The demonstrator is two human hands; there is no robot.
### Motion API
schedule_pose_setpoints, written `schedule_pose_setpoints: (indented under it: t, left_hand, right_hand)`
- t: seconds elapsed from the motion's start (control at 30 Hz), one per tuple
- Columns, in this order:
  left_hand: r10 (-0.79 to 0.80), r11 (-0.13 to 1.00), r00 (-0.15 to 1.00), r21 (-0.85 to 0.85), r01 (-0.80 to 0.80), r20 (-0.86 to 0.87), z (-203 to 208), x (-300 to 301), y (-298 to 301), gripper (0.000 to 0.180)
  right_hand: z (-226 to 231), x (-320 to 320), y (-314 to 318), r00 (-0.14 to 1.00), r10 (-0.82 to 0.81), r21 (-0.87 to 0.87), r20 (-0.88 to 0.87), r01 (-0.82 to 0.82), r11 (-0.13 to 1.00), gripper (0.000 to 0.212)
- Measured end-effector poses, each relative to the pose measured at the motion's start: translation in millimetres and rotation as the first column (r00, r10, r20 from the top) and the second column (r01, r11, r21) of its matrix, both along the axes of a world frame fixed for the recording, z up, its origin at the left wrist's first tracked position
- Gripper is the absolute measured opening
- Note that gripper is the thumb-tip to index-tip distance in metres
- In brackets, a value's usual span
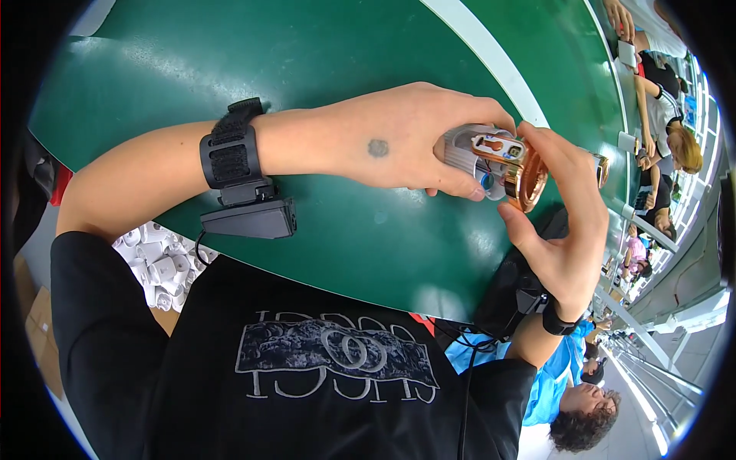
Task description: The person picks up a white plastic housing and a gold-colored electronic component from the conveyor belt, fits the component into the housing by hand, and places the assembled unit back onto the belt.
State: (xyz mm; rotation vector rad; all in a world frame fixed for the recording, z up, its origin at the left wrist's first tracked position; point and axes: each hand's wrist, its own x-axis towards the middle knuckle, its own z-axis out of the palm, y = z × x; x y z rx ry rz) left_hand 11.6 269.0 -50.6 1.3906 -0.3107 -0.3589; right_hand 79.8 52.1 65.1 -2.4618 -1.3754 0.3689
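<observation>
Copper-coloured ring [526, 182] sits on the grey part [477, 157] above the green table [322, 61]; left hand [399, 138] grips the part; right hand [560, 230] pinches the ring.

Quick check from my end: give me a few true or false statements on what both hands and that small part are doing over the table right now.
1. Both hands hold one small grey part. True.
2. The table is red. False: it is green.
3. The left hand wears a black wrist strap. True.
4. The right hand lies flat on the table. False: it is raised, fingers at the part's copper-coloured ring.
</observation>
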Motion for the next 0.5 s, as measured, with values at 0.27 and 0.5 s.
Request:
schedule_pose_setpoints:
  t: [0.27, 0.5]
  left_hand:
    - [0.047, 0.999, 0.994, 0.009, -0.048, 0.095, -0.4, -0.5, -2.4, 0.059]
    - [0.084, 0.996, 0.987, 0.019, -0.088, 0.135, -3.1, -1.0, -7.0, 0.052]
  right_hand:
    - [7.7, -2.8, -0.2, 1.0, 0.009, -0.039, 0.028, -0.008, 0.999, 0.07]
    - [6.6, -6.4, 4.1, 1.0, 0.017, -0.082, 0.026, -0.014, 0.997, 0.07]
